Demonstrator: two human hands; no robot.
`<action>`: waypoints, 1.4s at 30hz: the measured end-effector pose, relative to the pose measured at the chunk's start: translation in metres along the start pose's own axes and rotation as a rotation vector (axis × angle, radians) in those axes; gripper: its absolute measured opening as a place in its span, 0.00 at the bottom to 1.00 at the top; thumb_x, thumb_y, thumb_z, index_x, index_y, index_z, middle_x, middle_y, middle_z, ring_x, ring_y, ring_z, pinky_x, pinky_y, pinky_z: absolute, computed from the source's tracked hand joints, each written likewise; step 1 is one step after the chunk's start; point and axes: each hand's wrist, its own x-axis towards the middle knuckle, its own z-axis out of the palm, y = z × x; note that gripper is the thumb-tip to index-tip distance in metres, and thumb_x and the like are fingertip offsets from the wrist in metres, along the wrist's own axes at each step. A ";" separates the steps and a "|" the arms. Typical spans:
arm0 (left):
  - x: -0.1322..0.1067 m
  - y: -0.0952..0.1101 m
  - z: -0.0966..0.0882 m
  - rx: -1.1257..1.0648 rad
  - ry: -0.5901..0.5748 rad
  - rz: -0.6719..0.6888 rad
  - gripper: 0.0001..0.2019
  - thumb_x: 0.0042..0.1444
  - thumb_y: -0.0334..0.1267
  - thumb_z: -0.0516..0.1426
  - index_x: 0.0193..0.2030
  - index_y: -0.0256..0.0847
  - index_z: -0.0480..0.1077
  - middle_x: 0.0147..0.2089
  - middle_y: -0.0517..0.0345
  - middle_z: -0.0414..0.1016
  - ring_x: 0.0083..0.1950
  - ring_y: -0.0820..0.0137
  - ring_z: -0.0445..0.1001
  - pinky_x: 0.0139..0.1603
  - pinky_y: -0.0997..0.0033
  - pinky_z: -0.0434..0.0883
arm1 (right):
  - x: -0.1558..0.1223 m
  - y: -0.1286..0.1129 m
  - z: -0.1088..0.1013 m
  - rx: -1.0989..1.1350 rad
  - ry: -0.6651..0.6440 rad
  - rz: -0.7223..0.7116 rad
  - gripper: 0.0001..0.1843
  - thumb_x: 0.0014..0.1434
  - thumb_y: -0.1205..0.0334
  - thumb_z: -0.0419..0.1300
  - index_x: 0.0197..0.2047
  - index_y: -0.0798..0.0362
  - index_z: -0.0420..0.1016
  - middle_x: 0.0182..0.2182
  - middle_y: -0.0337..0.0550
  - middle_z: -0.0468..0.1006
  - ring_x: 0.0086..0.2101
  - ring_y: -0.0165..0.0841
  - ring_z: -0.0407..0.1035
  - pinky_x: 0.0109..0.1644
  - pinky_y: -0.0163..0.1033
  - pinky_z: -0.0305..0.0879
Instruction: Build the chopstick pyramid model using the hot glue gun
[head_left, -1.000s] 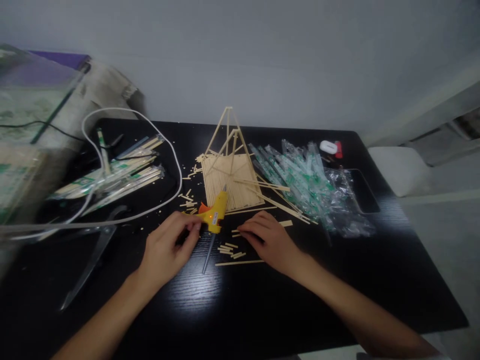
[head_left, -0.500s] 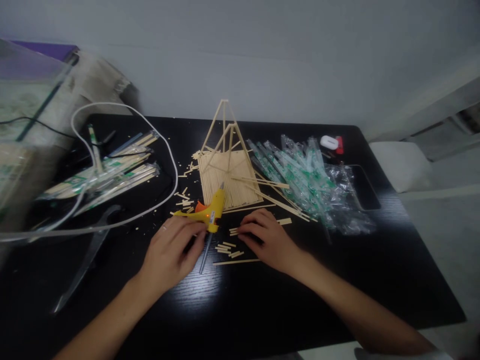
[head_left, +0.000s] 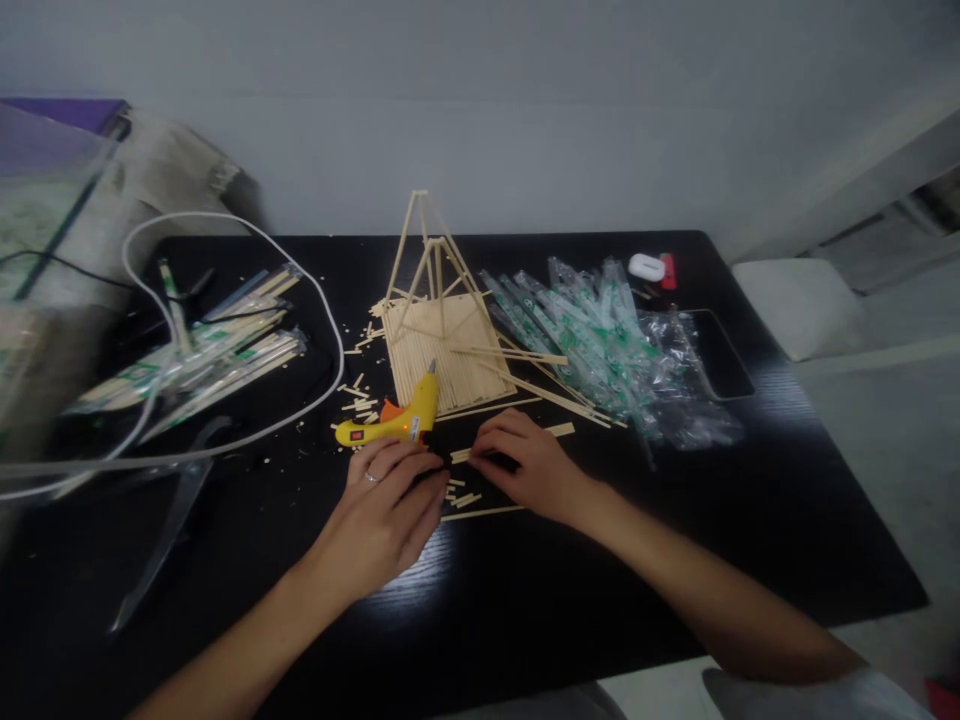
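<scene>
My left hand (head_left: pixel 397 500) is just in front of a yellow glue gun (head_left: pixel 420 408) lying on the black table. Its fingers are curled together, with the tips by a few short cut stick pieces (head_left: pixel 466 500); whatever they may hold is hidden. To the right, my right hand (head_left: pixel 529 462) pinches the ends of thin wooden sticks (head_left: pixel 460 455) low over the tabletop. Behind both hands stands a stick model: a flat panel of sticks side by side (head_left: pixel 416 365), with pointed stick frames (head_left: pixel 403 240) rising from it.
Loose long sticks (head_left: pixel 555 393) lie beside the panel. Green-printed plastic wrappers (head_left: pixel 585 320), a phone (head_left: pixel 724 355) and a white case (head_left: pixel 646 267) are on the right. Wrapped chopsticks (head_left: pixel 225 365) and a looping white cable (head_left: pixel 339 335) occupy the left.
My left hand has shifted right, from the glue gun's handle end toward the short pieces, and now covers the clear glue stick. My right hand stays at the sticks. The view has shifted slightly.
</scene>
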 end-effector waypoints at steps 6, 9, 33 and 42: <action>0.000 0.000 0.003 0.070 -0.045 -0.002 0.10 0.67 0.29 0.60 0.52 0.39 0.79 0.54 0.50 0.84 0.59 0.55 0.78 0.69 0.45 0.65 | 0.000 -0.003 -0.002 0.006 -0.022 0.026 0.06 0.67 0.71 0.63 0.40 0.50 0.75 0.41 0.46 0.79 0.44 0.39 0.74 0.50 0.45 0.74; -0.001 0.000 0.004 0.075 -0.047 -0.002 0.11 0.67 0.29 0.61 0.54 0.41 0.79 0.55 0.51 0.84 0.60 0.54 0.77 0.69 0.44 0.65 | 0.001 -0.003 -0.003 0.020 -0.018 0.020 0.06 0.67 0.71 0.62 0.39 0.50 0.75 0.40 0.46 0.79 0.43 0.39 0.73 0.50 0.45 0.73; 0.001 0.002 0.005 0.041 -0.032 -0.035 0.11 0.68 0.29 0.62 0.55 0.39 0.79 0.54 0.50 0.85 0.60 0.54 0.76 0.69 0.44 0.63 | 0.002 0.000 -0.001 0.031 -0.019 -0.029 0.07 0.68 0.72 0.63 0.38 0.52 0.75 0.38 0.45 0.80 0.41 0.38 0.72 0.49 0.44 0.70; 0.000 0.003 0.003 0.089 -0.048 -0.054 0.13 0.68 0.30 0.61 0.57 0.41 0.79 0.56 0.50 0.84 0.61 0.52 0.76 0.69 0.42 0.63 | 0.003 0.000 -0.001 0.014 -0.021 -0.037 0.06 0.68 0.71 0.63 0.39 0.52 0.75 0.38 0.45 0.80 0.41 0.38 0.72 0.49 0.44 0.70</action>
